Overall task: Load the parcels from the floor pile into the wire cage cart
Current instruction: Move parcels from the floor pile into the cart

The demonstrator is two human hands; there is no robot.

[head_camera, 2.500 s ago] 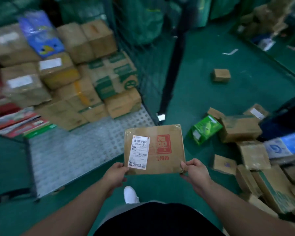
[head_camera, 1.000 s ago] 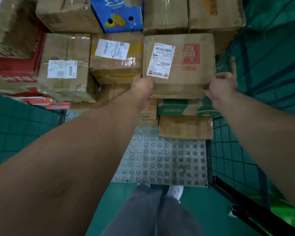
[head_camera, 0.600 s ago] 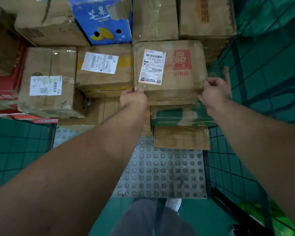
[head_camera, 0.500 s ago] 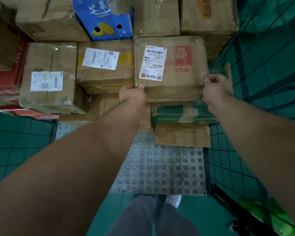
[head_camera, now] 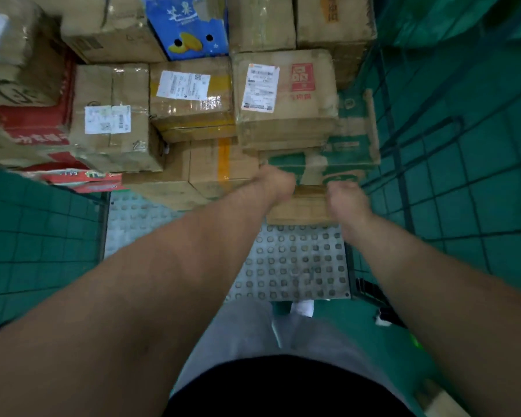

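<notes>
Nearest the camera, just short of the cart's studded deck (head_camera: 298,266), a white shoe (head_camera: 303,308) was planted at the cart's open side. Both bare arms reached out over the deck. Above its far edge the left hand (head_camera: 278,183) and the right hand (head_camera: 346,200) hung close together in front of the stack. Each looked empty, with fingers loosely curled, though motion blur hid the fingertips. Wire mesh walls (head_camera: 418,182) rose on either side of the deck.

On the far half of the deck the load was already several layers deep. A low brown box (head_camera: 298,209) sat at the front of it, with a green-printed carton (head_camera: 328,164) on top. The labelled parcel (head_camera: 286,97), marked with a white shipping label and red print, lay flat on that carton, apart from both hands. It sat tight beside a yellow-taped box (head_camera: 191,97) on the left. Farther back on the deck stood a blue fruit carton (head_camera: 187,25) and more brown boxes, and a red-printed carton (head_camera: 33,133) filled the far left.

I judged this parcel to be loaded and released, so that round was done. The near half of the deck was bare studs, so the cart could take more. The floor pile was out of view, so I could not tell how many parcels were left.
</notes>
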